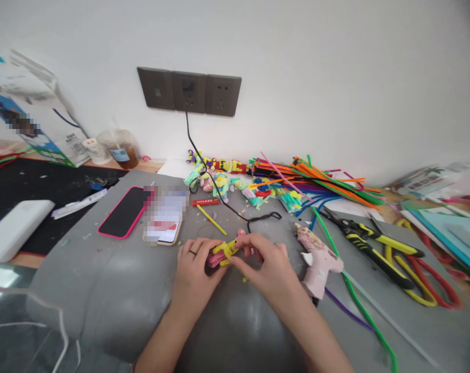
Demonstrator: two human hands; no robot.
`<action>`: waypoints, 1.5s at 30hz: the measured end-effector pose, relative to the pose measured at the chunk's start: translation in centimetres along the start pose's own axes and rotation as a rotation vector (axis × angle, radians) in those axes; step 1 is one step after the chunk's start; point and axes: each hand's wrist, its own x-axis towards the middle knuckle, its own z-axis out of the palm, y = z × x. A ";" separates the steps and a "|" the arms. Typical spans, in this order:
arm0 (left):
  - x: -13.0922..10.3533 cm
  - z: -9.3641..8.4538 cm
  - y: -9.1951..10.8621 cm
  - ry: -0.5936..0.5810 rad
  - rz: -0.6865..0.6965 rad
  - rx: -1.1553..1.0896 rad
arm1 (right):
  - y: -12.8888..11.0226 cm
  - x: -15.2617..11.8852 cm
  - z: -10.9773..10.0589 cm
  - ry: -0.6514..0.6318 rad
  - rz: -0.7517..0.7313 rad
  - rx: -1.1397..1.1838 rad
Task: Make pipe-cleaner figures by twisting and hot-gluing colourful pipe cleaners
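Between both hands is a small pipe-cleaner figure (222,254), yellow and pink with a dark part beneath. My left hand (196,264), wearing a dark ring, wraps round its lower left side. From the right, my right hand (264,256) pinches the yellow part between thumb and fingers. A pink bit shows just above the right fingertips. Beyond the hands lies a short yellow pipe-cleaner piece (212,220), and behind it a red stick-like item (205,202).
A pink glue gun (316,261), pliers (374,248) and scissors (421,274) lie to the right. Pipe cleaners (320,178) and finished-looking fuzzy pieces (223,184) line the back. Two phones (128,212) lie left. A black cord (191,140) hangs from the wall sockets (223,96).
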 end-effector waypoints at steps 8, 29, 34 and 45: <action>0.1 0.0 0.1 -0.013 -0.014 -0.004 | -1.0 -1.5 0.4 0.100 -0.061 -0.062; 0.0 -0.2 0.5 0.098 0.019 0.069 | -1.5 -1.2 1.4 0.115 -0.063 -0.052; -0.1 -0.2 0.4 0.093 0.019 0.064 | -1.6 -1.2 1.7 0.116 -0.067 -0.069; 0.1 -0.3 0.5 0.095 0.019 0.081 | -1.7 -1.2 0.7 0.094 -0.037 -0.046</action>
